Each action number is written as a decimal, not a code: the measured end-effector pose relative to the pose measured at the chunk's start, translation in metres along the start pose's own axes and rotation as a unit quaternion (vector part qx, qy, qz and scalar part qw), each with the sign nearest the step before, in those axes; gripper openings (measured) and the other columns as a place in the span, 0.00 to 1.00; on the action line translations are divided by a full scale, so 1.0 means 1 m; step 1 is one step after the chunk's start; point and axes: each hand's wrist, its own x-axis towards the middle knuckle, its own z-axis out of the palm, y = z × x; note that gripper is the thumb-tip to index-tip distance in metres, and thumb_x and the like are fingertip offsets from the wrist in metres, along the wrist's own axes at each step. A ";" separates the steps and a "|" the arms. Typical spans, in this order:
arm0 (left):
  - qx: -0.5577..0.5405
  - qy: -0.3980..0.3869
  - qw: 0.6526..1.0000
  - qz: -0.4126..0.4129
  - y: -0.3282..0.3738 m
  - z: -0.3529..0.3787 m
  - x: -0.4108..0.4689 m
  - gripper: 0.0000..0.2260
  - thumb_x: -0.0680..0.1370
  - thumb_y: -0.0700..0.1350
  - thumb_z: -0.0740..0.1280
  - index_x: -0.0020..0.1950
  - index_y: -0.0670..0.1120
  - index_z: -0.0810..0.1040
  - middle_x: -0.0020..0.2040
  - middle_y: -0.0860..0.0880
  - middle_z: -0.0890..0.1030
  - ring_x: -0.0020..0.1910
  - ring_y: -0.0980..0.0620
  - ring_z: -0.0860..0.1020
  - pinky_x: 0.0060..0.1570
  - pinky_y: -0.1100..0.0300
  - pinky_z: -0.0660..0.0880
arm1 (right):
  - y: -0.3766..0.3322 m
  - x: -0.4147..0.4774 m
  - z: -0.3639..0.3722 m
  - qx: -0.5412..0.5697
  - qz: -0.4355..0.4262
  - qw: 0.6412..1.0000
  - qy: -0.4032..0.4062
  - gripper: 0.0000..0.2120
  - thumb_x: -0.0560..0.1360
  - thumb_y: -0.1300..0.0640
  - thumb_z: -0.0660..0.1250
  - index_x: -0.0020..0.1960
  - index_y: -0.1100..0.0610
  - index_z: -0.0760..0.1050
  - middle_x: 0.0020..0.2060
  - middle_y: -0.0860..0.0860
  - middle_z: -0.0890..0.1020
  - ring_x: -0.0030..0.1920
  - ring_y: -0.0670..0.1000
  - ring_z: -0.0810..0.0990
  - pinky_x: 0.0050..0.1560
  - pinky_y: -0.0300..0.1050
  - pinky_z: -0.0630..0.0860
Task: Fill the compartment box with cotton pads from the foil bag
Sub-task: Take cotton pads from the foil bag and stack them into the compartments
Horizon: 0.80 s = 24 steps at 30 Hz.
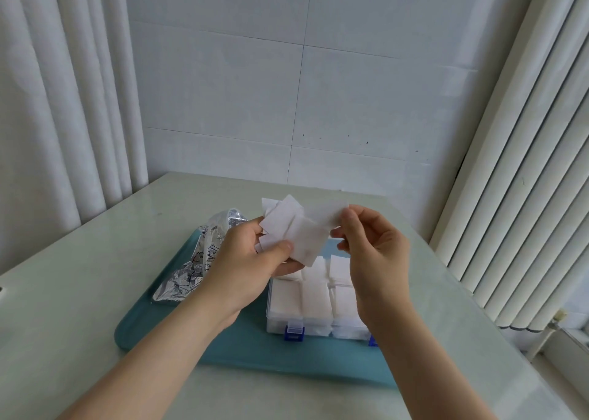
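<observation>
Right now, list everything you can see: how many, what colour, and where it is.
held cotton pads: several, white, fanned above the box between both hands
boxed cotton pads: several stacks, white, filling the visible compartments
compartment box: one, clear with blue latches, on the tray's right part
foil bag: one, silver, crumpled on the tray's left part
tray: one, teal, on the table
table: one, pale, against the wall
curtains: two, white, at both sides
wall: white tiles, behind the table
left hand: grips the pad bunch
right hand: pinches one pad's edge
</observation>
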 end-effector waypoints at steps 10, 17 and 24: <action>0.027 -0.008 1.000 -0.007 0.000 -0.003 0.002 0.15 0.81 0.30 0.66 0.62 0.43 0.84 0.54 0.44 0.88 0.56 0.45 0.87 0.55 0.46 0.85 | -0.004 0.001 -0.006 -0.115 -0.125 0.976 -0.137 0.06 0.80 0.66 0.71 0.52 0.58 0.86 0.42 0.48 0.88 0.41 0.48 0.87 0.43 0.39 0.82; -0.032 -0.012 0.998 -0.049 0.000 -0.001 0.002 0.10 0.86 0.37 0.62 0.53 0.42 0.84 0.54 0.42 0.88 0.55 0.41 0.87 0.57 0.40 0.83 | 0.007 -0.001 -0.003 -0.223 -0.134 0.960 -0.099 0.07 0.79 0.62 0.74 0.53 0.51 0.86 0.41 0.42 0.88 0.42 0.44 0.87 0.49 0.44 0.85; -0.001 -0.008 1.000 -0.025 -0.005 -0.002 0.002 0.10 0.86 0.41 0.65 0.66 0.44 0.81 0.58 0.44 0.87 0.56 0.44 0.87 0.53 0.47 0.85 | 0.007 -0.006 0.002 -0.296 -0.141 0.942 -0.074 0.07 0.78 0.54 0.74 0.55 0.45 0.85 0.46 0.40 0.85 0.44 0.41 0.84 0.42 0.34 0.79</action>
